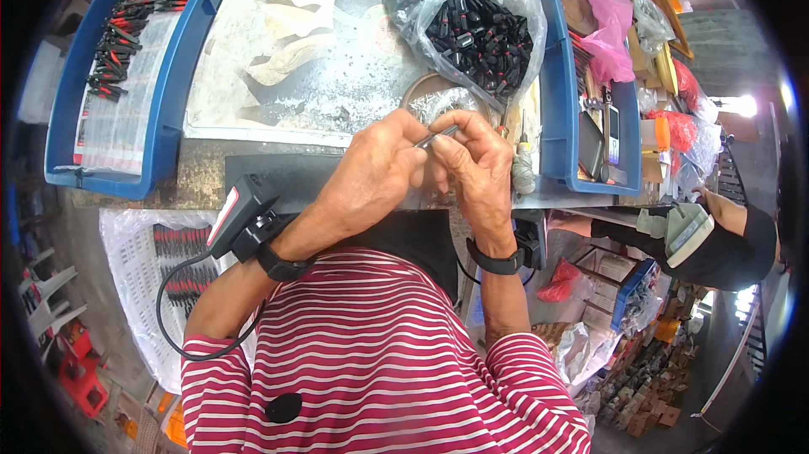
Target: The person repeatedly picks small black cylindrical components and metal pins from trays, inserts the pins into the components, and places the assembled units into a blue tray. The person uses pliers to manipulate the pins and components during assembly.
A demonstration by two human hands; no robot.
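Observation:
Above the front edge of the bench, my two hands meet, fingertips close together. My right hand (479,169) pinches a small, slim dark grey piece (436,137) between thumb and forefinger. My left hand (369,169) is closed at the other end of that piece, its fingertips partly hidden. Just beyond them lies a round shallow dish (408,98) with small clear bits in it. Behind the dish, a clear plastic bag (413,11) lies open, full of small black parts with red marks (480,41).
A blue bin (156,129) at left holds many slim red-and-black items (126,32). Another blue bin (552,129) at right contains a phone-like device (613,125) and tools. A white crate (135,285) stands below left. Another person (733,239) is at far right.

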